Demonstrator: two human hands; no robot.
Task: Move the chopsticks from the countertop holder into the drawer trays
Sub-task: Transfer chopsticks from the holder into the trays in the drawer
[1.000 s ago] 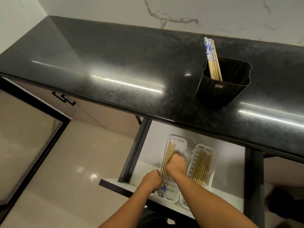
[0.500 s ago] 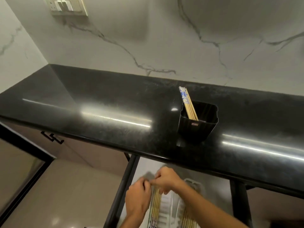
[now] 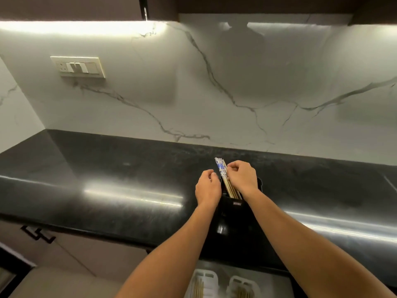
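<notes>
The black countertop (image 3: 107, 179) lies bare across the frame's left and far right. At lower centre, both hands (image 3: 208, 187) (image 3: 242, 177) flank the chopsticks (image 3: 224, 178) in the holder (image 3: 234, 214), closing its sides. The marble wall (image 3: 214, 93) bounds everything behind.

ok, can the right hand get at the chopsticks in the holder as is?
Probably yes. The right hand is already at the chopsticks, which stick out of the open black holder; left hand sits beside them, not blocking.
</notes>
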